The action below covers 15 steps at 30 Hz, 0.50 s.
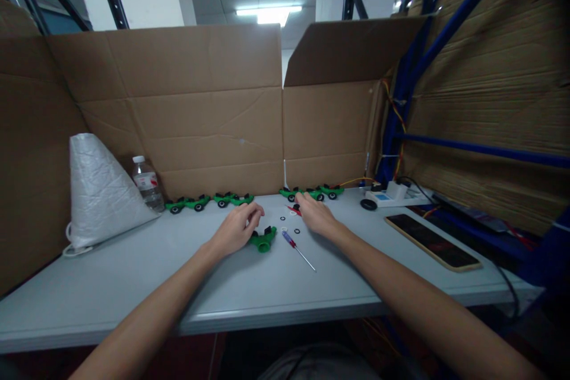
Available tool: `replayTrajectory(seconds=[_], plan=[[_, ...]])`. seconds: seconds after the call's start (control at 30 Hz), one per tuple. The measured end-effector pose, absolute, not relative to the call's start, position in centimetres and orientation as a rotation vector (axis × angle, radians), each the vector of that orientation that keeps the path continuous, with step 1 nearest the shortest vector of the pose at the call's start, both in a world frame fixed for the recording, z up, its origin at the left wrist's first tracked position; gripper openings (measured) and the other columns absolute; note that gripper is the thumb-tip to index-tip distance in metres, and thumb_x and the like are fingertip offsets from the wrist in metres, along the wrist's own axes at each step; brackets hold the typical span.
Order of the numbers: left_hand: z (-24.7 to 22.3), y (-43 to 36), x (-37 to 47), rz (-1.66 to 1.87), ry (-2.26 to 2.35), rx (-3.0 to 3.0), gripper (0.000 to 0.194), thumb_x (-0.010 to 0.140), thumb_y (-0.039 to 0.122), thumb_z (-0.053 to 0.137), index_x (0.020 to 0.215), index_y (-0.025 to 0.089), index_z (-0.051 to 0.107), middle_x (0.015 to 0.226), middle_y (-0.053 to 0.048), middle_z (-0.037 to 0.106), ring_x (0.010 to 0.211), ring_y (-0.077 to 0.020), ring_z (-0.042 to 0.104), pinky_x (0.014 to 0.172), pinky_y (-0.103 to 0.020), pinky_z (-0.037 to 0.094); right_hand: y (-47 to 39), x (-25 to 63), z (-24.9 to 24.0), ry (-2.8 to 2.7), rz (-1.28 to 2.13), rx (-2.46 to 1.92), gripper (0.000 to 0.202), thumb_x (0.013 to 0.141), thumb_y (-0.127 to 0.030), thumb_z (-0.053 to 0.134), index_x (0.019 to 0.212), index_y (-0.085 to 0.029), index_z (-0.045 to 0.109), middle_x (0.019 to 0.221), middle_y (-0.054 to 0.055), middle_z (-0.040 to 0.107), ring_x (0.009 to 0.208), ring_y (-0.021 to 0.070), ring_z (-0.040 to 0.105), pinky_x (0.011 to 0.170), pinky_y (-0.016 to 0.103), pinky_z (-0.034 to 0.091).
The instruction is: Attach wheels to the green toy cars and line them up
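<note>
My left hand (237, 228) hovers at the left of a green toy car body (263, 240) with black parts on top. Its fingers are loosely bent and apart, with nothing visible in them. My right hand (314, 214) reaches down among small parts, fingers closed together; whatever they pinch is hidden. Beside those fingertips lie a red piece (293, 211) and small black rings (297, 231). A screwdriver (295, 246) with a purple and red handle rests on the table between my hands.
Several green toy cars (187, 203) line the back cardboard wall (214, 136). On the left stand a silvery bag (100, 196) and a water bottle (148, 183). A phone (431, 241) and a white power strip (398, 196) with cables occupy the right side of the white table (133, 285).
</note>
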<state>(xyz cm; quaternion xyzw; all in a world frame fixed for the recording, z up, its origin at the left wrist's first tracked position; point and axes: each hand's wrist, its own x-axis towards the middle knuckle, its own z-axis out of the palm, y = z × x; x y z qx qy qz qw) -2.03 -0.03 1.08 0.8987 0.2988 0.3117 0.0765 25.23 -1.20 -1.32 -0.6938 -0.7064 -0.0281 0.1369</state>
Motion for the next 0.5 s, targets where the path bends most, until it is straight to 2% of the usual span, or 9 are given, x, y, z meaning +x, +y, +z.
replayTrajectory(seconds=[0.23, 0.4, 0.5], plan=[[1.45, -0.05, -2.2, 1.034, 0.949, 2.656, 0.022, 0.105, 0.032, 0.044, 0.104, 0.022, 0.064, 0.088, -0.003, 0.066, 0.077, -0.0181, 0.06, 0.067, -0.029, 0.046, -0.88, 25.27, -1.71, -2.076, -0.05, -2.048, 0.022, 0.106, -0.019, 0.042, 0.123, -0.018, 0.057, 0.127, 0.015, 0.062, 0.114, 0.0262, 0.063, 0.086, 0.033, 0.044], [1.14, -0.03, -1.91, 0.989, 0.95, 2.644, 0.03, 0.107, 0.042, 0.042, 0.102, 0.021, 0.064, 0.083, -0.003, 0.064, 0.076, -0.0187, 0.059, 0.07, -0.03, 0.046, -0.91, 25.17, -1.81, -2.072, -0.033, -2.064, 0.024, 0.106, -0.019, 0.042, 0.125, -0.018, 0.057, 0.127, 0.015, 0.064, 0.117, 0.0265, 0.063, 0.089, 0.033, 0.045], [0.75, -0.42, -1.48, 0.905, 0.864, 2.639, 0.033, 0.105, 0.05, 0.048, 0.105, 0.021, 0.064, 0.088, -0.004, 0.066, 0.082, -0.0199, 0.059, 0.076, -0.032, 0.048, -0.91, 25.07, -1.86, -2.071, -0.036, -2.067, 0.025, 0.106, -0.02, 0.043, 0.126, -0.018, 0.057, 0.129, 0.015, 0.063, 0.116, 0.0265, 0.064, 0.088, 0.033, 0.046]])
